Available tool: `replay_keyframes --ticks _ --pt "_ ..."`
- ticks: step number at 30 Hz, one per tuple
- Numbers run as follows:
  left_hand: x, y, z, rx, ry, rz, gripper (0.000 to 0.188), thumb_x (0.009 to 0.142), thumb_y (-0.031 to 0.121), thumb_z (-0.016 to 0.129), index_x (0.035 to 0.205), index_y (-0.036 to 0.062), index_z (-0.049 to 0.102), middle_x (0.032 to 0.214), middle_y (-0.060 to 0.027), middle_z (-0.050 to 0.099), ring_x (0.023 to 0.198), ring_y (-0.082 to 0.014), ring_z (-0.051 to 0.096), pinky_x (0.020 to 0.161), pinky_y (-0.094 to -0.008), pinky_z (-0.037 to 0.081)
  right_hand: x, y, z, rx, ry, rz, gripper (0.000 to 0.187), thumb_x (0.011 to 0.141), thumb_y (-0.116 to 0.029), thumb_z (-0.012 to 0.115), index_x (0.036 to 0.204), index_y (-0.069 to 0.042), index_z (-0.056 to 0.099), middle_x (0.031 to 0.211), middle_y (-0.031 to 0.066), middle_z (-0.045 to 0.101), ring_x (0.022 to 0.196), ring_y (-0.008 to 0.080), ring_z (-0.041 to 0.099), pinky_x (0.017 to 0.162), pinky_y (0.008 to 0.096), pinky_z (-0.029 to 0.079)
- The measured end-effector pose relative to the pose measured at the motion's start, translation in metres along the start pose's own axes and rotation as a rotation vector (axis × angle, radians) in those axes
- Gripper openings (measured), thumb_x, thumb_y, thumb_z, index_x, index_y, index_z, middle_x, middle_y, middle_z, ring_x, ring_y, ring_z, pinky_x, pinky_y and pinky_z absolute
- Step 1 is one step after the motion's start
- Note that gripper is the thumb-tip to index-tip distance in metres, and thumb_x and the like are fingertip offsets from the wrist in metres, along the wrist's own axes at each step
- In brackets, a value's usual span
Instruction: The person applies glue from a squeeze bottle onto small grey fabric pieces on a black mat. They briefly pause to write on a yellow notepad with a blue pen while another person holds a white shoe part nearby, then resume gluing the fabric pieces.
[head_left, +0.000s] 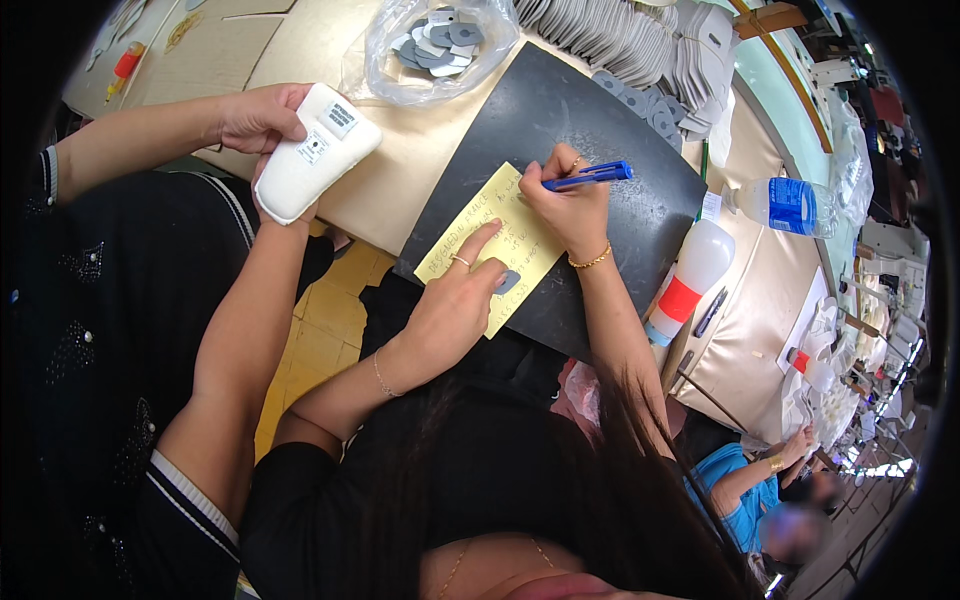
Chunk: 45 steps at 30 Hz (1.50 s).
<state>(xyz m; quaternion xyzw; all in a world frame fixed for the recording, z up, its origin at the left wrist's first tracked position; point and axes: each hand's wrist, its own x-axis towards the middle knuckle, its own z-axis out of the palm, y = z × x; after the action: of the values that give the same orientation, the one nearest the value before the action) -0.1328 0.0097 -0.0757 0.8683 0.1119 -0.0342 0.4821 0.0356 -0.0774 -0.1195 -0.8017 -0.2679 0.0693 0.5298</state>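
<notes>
My right hand (570,203) grips a blue pen (590,176) over a yellow sheet of paper (530,246) with handwriting on it. My left hand (452,312) lies on the same sheet, one finger stretched along the writing. A small grey piece (508,282) sits at its other fingertips, apparently pinched there. Beneath the paper is a black board (600,110). At my left, another person's hands (262,118) hold a white padded piece, shaped like a shoe insole (318,160), with printed labels on it.
A clear plastic bag (385,60) of grey pieces stands beyond the board. Stacked grey-white insole shapes (600,35) line the far side. To the right are a white squeeze bottle with a red band (705,255), another pen (710,312) and a water bottle (800,207). Someone in blue (740,490) sits farther right.
</notes>
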Motion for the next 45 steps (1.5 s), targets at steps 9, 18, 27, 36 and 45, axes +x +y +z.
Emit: replay_keyframes --ticks 9,18,27,36,45 --pt "-0.0005 -0.0010 0.0019 0.024 0.033 0.015 0.008 0.089 0.004 0.055 0.089 -0.0032 0.058 0.137 -0.0170 0.043 0.074 -0.0295 0.064 0.065 -0.0372 0.050 0.0000 -0.0020 0.0008 -0.036 -0.008 -0.028 0.032 0.071 -0.004 0.066 0.056 -0.003 0.038 0.049 0.0038 0.035 0.044 0.0099 0.032 0.042 0.0275 0.030" --pt "-0.0009 -0.0006 0.0021 0.004 0.028 -0.001 0.008 0.090 0.005 0.055 0.089 -0.0029 0.058 0.138 -0.0161 0.043 0.073 -0.0286 0.064 0.064 -0.0367 0.050 0.0003 0.0036 0.0015 0.009 -0.004 -0.010 0.031 0.071 -0.005 0.066 0.057 -0.003 0.039 0.049 0.0043 0.037 0.044 0.0102 0.034 0.042 0.0277 0.031" --pt "-0.0009 -0.0011 0.0025 0.013 0.038 0.007 0.008 0.089 0.004 0.056 0.089 -0.0032 0.058 0.137 -0.0161 0.044 0.072 -0.0282 0.064 0.063 -0.0363 0.050 0.0013 0.0002 0.0004 -0.006 0.008 -0.013 0.030 0.071 -0.005 0.065 0.057 -0.003 0.039 0.050 0.0044 0.037 0.044 0.0098 0.033 0.042 0.0280 0.031" --pt "-0.0011 -0.0007 0.0019 0.017 0.037 0.007 0.008 0.089 0.004 0.055 0.090 -0.0036 0.058 0.137 -0.0164 0.043 0.070 -0.0278 0.064 0.063 -0.0363 0.050 0.0021 0.0035 0.0004 -0.003 0.007 -0.026 0.029 0.071 -0.004 0.065 0.057 -0.003 0.039 0.050 0.0045 0.038 0.045 0.0101 0.034 0.042 0.0280 0.031" --pt "-0.0012 -0.0034 0.0041 0.035 0.054 0.031 0.008 0.089 0.004 0.055 0.089 -0.0029 0.058 0.138 -0.0165 0.043 0.071 -0.0283 0.064 0.063 -0.0367 0.050 0.0014 0.0036 -0.0036 -0.002 -0.040 -0.015 0.030 0.076 -0.004 0.066 0.059 -0.005 0.040 0.054 -0.0035 0.038 0.052 0.0031 0.034 0.046 0.0234 0.028"
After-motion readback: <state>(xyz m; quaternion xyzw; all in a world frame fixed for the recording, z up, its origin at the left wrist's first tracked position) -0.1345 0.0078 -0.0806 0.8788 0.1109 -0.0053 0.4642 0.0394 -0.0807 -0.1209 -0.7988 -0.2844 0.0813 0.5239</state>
